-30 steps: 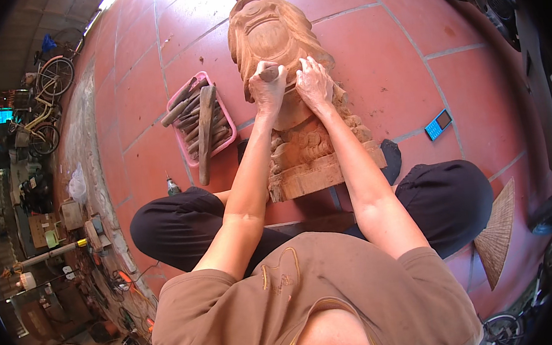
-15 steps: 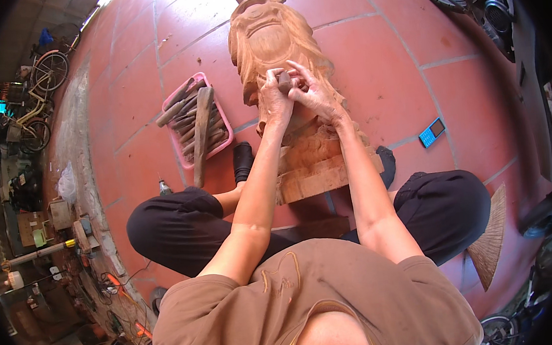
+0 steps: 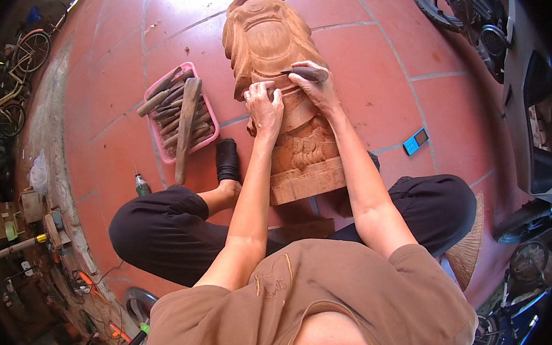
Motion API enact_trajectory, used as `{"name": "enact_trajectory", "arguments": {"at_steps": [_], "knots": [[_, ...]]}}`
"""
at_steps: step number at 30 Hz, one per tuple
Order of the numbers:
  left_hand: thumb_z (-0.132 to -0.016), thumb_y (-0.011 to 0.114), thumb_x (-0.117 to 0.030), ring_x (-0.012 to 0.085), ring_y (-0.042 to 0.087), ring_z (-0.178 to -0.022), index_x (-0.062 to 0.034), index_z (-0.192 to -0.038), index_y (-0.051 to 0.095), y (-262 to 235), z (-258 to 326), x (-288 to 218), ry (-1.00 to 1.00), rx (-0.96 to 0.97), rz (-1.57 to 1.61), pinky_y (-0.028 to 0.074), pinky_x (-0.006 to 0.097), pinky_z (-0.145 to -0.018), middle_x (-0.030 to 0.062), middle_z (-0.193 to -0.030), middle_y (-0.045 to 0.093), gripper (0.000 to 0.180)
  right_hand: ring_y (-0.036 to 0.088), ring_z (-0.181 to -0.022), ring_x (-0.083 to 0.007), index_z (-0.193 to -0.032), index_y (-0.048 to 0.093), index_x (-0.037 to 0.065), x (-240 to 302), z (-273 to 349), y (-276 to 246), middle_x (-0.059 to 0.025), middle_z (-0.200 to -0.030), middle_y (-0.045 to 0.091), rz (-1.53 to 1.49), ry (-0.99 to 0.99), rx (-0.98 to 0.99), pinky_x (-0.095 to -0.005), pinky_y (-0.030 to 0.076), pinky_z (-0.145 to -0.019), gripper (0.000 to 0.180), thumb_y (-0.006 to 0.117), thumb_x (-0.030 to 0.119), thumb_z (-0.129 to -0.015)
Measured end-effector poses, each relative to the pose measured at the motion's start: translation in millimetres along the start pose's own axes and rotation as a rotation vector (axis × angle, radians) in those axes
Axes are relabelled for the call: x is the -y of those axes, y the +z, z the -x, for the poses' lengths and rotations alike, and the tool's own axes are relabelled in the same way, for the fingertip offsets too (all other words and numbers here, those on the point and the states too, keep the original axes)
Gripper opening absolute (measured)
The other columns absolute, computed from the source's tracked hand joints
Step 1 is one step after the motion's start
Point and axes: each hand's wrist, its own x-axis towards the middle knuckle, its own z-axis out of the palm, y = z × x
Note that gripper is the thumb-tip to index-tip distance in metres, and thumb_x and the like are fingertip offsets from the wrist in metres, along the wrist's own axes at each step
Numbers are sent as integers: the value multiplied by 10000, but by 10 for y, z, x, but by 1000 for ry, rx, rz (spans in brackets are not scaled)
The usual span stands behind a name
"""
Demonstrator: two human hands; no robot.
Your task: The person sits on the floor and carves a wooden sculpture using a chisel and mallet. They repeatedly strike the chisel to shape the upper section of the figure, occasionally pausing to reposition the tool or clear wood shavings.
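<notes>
A large carved wooden statue [image 3: 273, 49] lies on the red tiled floor between my legs, its base toward me. My right hand [image 3: 313, 86] is shut on a dark-handled carving chisel [image 3: 306, 73] whose tip points left onto the statue's middle. Next to it, my left hand [image 3: 264, 105] rests on the carving with fingers bent, pressing near the chisel tip. Both forearms reach up from the lower edge.
A pink tray [image 3: 202, 100] with several wooden-handled chisels and a long wooden mallet [image 3: 185, 128] sits left of the statue. A small bottle [image 3: 141, 183] stands by my left knee. A blue phone [image 3: 415, 141] lies at right. A motorbike [image 3: 507, 57] is far right, and tools line the left edge.
Both hands have shifted slightly along the statue's middle. The right hand's chisel now shows clearly, lying sideways across the carving, and the left hand sits just below it.
</notes>
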Motion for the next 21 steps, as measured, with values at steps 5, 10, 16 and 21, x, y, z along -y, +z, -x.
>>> {"name": "enact_trajectory", "arguments": {"at_steps": [5,10,16,21], "knots": [[-781,732,-132,329,565,-993,-69,-991,670,-7,-9,-29,-23,-3,35,459,439,-894,123,-1005,631,228,610,-775,-65,-964,725,55,-188,-130,12,11,-847,697,-242,159,-229,-237,498,-712,164,766,155,-841],[-774,729,-132,317,565,-995,-74,-983,669,-18,-1,-45,-43,-12,38,461,432,-892,107,-1002,632,226,613,-757,-66,-966,724,49,-113,-294,24,5,-814,702,-74,65,-224,-246,504,-707,175,757,164,-838],[-775,724,-134,307,564,-992,-78,-978,669,-21,-1,-48,-58,-17,53,464,426,-890,97,-998,630,218,634,-772,-66,-939,733,56,-52,-198,54,-8,-813,708,103,57,-161,-257,517,-714,161,739,166,-823],[-778,723,-144,309,563,-1015,-83,-979,668,-29,6,-35,-81,-2,38,463,428,-900,91,-1014,629,217,627,-770,-55,-916,740,51,-75,-284,-105,10,-818,702,-3,136,-32,-247,514,-702,146,742,172,-834]]}}
